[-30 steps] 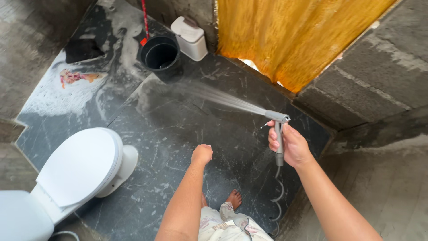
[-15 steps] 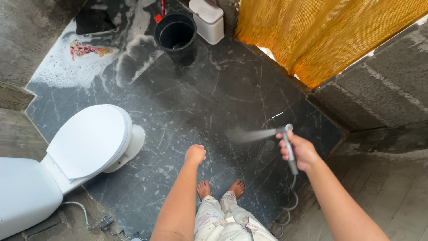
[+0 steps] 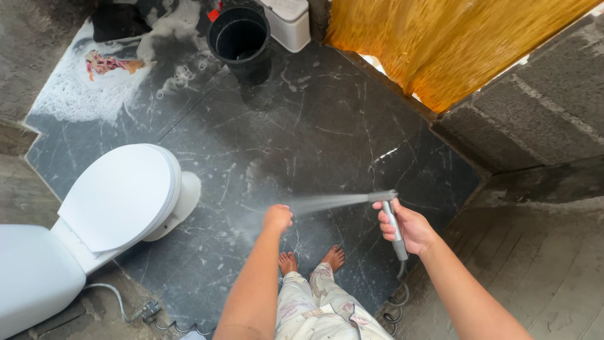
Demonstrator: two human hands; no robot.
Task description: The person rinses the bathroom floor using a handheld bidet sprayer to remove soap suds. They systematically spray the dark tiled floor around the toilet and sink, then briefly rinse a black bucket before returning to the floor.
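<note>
My right hand grips a grey hand-held sprayer with its hose trailing down by my feet. A jet of water shoots left from the nozzle toward my left hand, which is closed into a loose fist with nothing in it, right at the end of the jet. Below both hands lies the wet dark marble floor. My bare feet stand on it.
A white toilet with its lid down stands at the left. A black bucket and a small white bin sit at the far edge. Soap foam and a coloured cloth lie at the far left. An orange curtain hangs right.
The sprayer has dropped lower and its jet, first aimed far toward the bucket, now points left at my left fist. The view has tilted down toward my feet.
</note>
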